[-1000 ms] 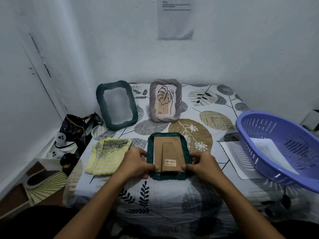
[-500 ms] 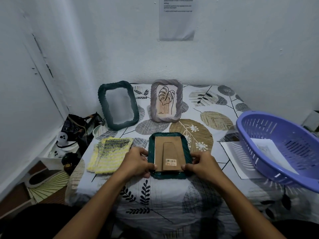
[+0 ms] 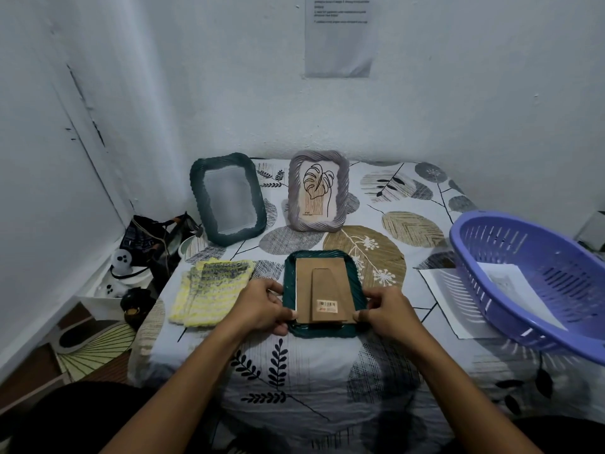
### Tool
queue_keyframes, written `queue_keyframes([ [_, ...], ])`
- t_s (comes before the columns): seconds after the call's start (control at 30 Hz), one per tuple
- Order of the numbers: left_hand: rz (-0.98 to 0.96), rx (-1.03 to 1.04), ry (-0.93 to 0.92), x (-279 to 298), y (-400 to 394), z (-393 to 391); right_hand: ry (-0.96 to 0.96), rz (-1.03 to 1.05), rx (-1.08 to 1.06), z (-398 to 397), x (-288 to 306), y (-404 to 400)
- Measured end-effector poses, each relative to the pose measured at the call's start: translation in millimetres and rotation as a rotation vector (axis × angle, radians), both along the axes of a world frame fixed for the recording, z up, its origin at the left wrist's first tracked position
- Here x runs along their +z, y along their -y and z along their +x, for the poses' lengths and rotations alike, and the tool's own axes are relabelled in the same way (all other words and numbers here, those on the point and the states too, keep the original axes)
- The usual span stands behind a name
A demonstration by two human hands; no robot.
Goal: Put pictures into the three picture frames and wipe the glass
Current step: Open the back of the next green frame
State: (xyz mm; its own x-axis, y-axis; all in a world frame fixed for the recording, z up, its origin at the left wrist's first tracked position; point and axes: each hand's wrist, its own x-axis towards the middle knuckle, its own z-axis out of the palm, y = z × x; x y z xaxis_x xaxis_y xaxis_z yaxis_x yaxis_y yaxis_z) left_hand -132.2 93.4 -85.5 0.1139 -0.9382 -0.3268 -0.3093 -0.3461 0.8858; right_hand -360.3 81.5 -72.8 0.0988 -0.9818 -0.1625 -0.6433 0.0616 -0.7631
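A dark green picture frame lies face down in front of me, its brown cardboard back up with a stand flap and a barcode sticker. My left hand pinches the frame's near left edge and my right hand pinches its near right edge. Behind it, a second dark green frame stands upright with no picture behind its glass. A grey frame beside it stands holding a leaf drawing. A yellow-grey cloth lies folded left of my hands.
A purple plastic basket with a sheet of paper inside sits at the right, over another sheet on the patterned bedsheet. Bags and clutter fill the floor gap at the left. White walls close in behind and left.
Both hands stay on the face-down frame's near corners; the brown back sits slightly lower toward me, with a thin white strip showing along its left side.
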Motion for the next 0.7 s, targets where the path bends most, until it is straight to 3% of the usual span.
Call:
queue_keyframes([
  [0.7,0.037,-0.063,0.024,7.1,0.6,3.3,0.117,0.087,-0.046,-3.7,-4.2,1.2],
])
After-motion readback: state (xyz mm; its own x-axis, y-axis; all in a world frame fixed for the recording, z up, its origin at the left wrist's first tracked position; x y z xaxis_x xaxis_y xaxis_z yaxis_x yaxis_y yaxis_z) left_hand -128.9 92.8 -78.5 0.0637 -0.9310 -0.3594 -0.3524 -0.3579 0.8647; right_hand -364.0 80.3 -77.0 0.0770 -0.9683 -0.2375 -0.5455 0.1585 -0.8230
